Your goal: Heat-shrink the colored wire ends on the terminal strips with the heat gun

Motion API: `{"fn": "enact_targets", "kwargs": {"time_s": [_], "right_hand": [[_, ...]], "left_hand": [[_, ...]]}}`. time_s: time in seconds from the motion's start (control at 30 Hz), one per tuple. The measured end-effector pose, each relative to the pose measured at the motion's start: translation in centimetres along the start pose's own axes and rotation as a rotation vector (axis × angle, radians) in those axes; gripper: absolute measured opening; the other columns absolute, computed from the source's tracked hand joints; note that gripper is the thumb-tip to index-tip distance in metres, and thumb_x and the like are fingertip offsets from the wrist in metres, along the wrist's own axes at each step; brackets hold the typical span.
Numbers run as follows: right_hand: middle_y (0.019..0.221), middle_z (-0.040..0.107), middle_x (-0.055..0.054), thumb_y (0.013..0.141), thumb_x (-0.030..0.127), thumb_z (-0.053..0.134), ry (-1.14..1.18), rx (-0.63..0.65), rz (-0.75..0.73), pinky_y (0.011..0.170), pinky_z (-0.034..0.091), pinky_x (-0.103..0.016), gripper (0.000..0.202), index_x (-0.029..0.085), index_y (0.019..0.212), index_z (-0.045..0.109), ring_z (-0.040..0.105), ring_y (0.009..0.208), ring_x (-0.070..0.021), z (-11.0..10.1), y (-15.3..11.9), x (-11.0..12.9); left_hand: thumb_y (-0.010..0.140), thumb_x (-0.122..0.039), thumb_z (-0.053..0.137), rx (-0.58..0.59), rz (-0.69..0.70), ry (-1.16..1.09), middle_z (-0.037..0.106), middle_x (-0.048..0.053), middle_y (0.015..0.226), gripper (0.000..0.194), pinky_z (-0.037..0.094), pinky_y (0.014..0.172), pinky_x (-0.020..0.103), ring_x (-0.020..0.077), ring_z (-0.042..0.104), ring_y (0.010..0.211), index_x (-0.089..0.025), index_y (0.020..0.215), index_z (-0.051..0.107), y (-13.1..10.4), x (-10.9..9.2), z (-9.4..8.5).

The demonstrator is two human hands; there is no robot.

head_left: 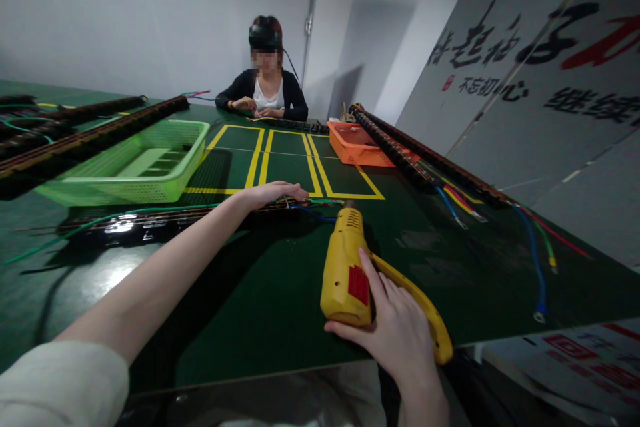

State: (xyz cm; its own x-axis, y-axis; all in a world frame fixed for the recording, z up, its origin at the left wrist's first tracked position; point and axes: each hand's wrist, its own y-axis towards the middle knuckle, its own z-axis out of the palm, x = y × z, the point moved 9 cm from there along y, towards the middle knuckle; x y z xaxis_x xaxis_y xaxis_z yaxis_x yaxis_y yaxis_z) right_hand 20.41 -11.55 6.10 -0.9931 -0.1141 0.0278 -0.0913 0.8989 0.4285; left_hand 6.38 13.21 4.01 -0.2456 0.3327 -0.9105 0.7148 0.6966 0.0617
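Note:
My right hand (400, 320) grips a yellow heat gun (343, 273) by its body, thumb at the rear end and fingers along the side near the curved handle. The gun's dark nozzle (349, 204) points away from me, close to the ends of thin green, red and blue wires (323, 202). Reaching across from the left, my left hand (273, 195) is closed over the wires where they leave a long black strip (165, 220). Its fingers point right, a short distance from the nozzle; the thumb is hidden.
A green basket (135, 183) stands at left with long black strips (95, 127) across it. At right, more strips (400, 153) rest over an orange basket (345, 143), coloured leads hanging down. Yellow tape rectangles (267, 160) mark the green table (250, 307). Another person (267, 90) sits opposite.

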Motion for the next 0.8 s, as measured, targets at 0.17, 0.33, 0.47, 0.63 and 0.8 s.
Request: {"fn": "enact_targets", "kwargs": {"time_s": [0.17,0.33,0.47,0.63,0.8], "right_hand": [[0.106,0.064,-0.014,0.062,0.082,0.047,-0.003,-0.01,-0.014,0.075,0.05,-0.04,0.11,0.016,0.144,0.016,0.063,0.092,-0.0297,0.0,0.1,1.4],[0.103,0.064,-0.014,0.061,0.084,0.045,0.057,0.033,-0.043,0.074,0.049,-0.041,0.111,0.016,0.145,0.016,0.062,0.087,-0.0297,0.8,0.5,3.7],[0.103,0.063,-0.013,0.059,0.082,0.05,0.117,0.051,-0.058,0.077,0.047,-0.042,0.115,0.016,0.145,0.013,0.06,0.09,-0.0299,1.2,0.8,6.0],[0.1,0.061,-0.011,0.052,0.08,0.06,0.137,0.052,-0.012,0.078,0.046,-0.043,0.121,0.018,0.145,0.013,0.059,0.088,-0.0295,1.2,1.0,7.1],[0.105,0.061,-0.012,0.047,0.078,0.064,0.157,0.113,-0.068,0.08,0.046,-0.044,0.13,0.019,0.146,0.005,0.058,0.094,-0.031,1.4,1.0,6.7]], "left_hand": [[0.089,-0.053,0.03,0.018,0.004,0.017,0.058,0.002,0.126,0.054,0.029,0.105,0.034,0.0207,0.049,0.118,-0.019,0.083,0.07,-0.1,0.2,-0.2],[0.089,-0.052,0.029,0.015,-0.007,0.05,0.061,0.004,0.122,0.053,0.031,0.102,0.032,0.0197,0.051,0.115,-0.019,0.091,0.07,-0.1,0.2,-0.2],[0.089,-0.053,0.031,-0.003,0.006,0.058,0.061,0.004,0.121,0.053,0.031,0.101,0.031,0.0205,0.051,0.114,-0.018,0.09,0.07,0.0,0.4,-0.3],[0.089,-0.052,0.032,-0.019,-0.044,0.049,0.067,0.005,0.109,0.052,0.034,0.098,0.032,0.0204,0.055,0.11,-0.018,0.111,0.063,0.2,1.4,-0.6],[0.088,-0.054,0.034,-0.016,-0.03,0.055,0.067,0.006,0.11,0.053,0.035,0.098,0.031,0.0208,0.054,0.11,-0.017,0.115,0.062,0.3,1.4,-0.6]]}}
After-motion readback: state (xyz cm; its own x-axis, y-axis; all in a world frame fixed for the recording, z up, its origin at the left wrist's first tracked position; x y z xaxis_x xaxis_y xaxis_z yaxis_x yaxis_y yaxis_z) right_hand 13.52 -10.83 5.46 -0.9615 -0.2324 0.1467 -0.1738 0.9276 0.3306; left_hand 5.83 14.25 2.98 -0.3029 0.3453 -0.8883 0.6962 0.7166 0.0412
